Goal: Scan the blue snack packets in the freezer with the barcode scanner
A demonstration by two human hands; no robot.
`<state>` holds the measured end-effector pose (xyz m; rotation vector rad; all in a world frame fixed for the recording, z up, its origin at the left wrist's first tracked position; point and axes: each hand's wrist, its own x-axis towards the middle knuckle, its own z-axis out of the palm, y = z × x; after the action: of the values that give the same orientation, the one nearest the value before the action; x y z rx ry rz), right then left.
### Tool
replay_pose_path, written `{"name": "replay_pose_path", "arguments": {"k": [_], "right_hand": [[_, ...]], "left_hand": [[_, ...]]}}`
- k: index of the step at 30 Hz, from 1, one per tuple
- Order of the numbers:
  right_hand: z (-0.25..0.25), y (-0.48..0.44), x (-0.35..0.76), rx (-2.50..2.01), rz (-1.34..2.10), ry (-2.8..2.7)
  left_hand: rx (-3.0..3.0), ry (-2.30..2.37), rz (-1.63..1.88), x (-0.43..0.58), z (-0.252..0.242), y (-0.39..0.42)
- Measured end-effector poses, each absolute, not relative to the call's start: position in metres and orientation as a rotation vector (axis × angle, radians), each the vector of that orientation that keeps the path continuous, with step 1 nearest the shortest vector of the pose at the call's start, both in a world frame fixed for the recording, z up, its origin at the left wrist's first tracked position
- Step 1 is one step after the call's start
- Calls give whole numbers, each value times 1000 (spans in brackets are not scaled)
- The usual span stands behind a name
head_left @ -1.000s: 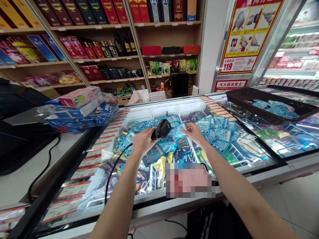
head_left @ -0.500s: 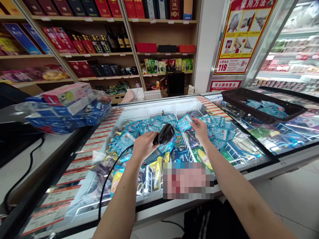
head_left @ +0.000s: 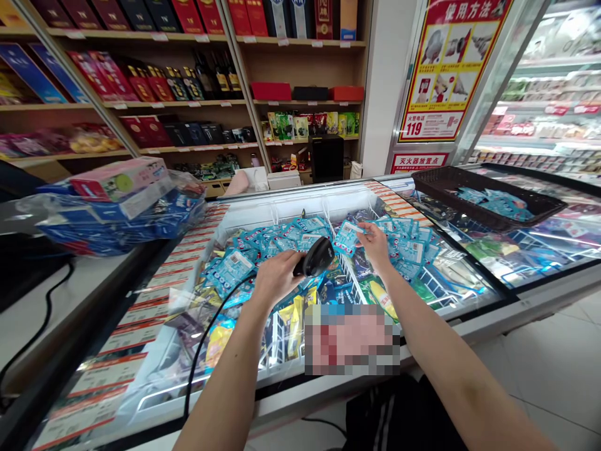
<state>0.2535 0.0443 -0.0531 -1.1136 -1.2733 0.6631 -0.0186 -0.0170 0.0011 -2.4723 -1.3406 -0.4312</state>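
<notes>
My left hand [head_left: 277,279] grips a black handheld barcode scanner [head_left: 319,257], whose black cable [head_left: 211,338] curves down into the open chest freezer. My right hand [head_left: 377,245] pinches a blue sachet [head_left: 350,238] by one edge, close to the scanner's head. Both hands hover over the freezer [head_left: 277,200], which is packed with many blue sachets and colourful frozen-food packets. A wire divider [head_left: 345,275] runs beneath my hands. A pixelated patch [head_left: 352,338] hides part of the freezer's near side.
A plastic-wrapped stack of blue packs [head_left: 117,216] sits on the white counter [head_left: 61,294] at left. A black basket [head_left: 488,197] holding blue sachets rests on the glass of the right-hand freezer. Wooden shelves [head_left: 188,106] of boxed goods and bottles stand behind.
The right hand has drawn the sachet up and away from the scanner since the oldest frame. The scanner has shifted right in the picture, and the whole view has tilted slightly.
</notes>
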Motion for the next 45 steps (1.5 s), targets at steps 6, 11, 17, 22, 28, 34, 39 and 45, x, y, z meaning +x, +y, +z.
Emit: {"name": "replay_pose_path", "arguments": {"k": [6, 11, 17, 22, 28, 34, 39, 45], "right_hand": [[-51, 43, 257, -1197, 439, -1365], [-45, 38, 253, -1162, 402, -1332], [-43, 36, 250, -1123, 430, -1362], [-44, 36, 252, -1130, 421, -1388], [-43, 36, 252, -1129, 399, -1399], [-40, 33, 250, -1145, 409, -1405], [-40, 33, 250, -1150, 418, -1407], [-41, 33, 250, -1133, 407, -1400]], "left_hand": [[-2483, -1309, -456, -14, 1, -18], [-2485, -1306, -447, -14, 0, -18], [-2508, -1300, -458, -11, -2, -18], [-2514, -1315, -449, -10, -3, -18], [-2505, -1320, -455, -12, -5, -16], [-2497, -1334, -472, -11, -4, -17], [-2492, -1336, -468, -11, -4, -17], [-2497, -1319, -488, -11, -5, -16]]}}
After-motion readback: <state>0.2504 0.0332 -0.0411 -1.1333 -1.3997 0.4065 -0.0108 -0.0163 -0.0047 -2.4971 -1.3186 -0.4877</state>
